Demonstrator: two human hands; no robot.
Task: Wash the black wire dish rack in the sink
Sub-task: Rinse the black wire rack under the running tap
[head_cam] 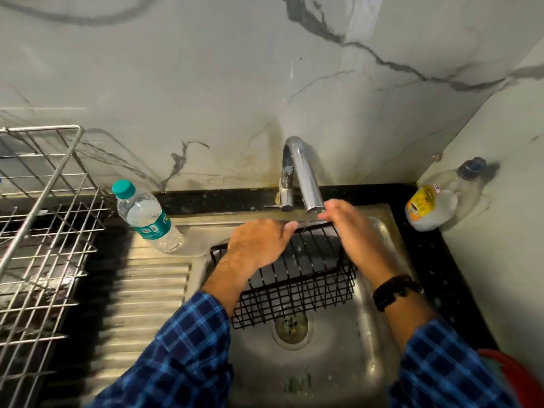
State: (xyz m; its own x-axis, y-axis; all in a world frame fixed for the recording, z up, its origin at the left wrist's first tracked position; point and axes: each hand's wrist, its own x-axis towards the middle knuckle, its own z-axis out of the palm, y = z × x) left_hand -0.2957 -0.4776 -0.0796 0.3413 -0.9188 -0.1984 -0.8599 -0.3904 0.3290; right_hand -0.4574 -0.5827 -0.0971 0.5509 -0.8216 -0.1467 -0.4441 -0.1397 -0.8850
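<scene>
The black wire dish rack (297, 278) lies tilted inside the steel sink (338, 357), its far edge raised under the chrome tap (303, 175). My left hand (260, 242) lies over the rack's far-left top edge, fingers curled over the wire. My right hand (356, 234) is at the rack's far-right corner just below the spout, fingers bent around the top wire. Whether water runs from the spout I cannot tell. The drain (291, 323) shows just in front of the rack.
A clear water bottle with a teal cap (147, 216) stands on the sink's back-left ledge. A large steel wire rack (44, 231) fills the left counter beside the ribbed drainboard (147, 307). A plastic bottle with a yellow label (432, 204) leans in the right corner.
</scene>
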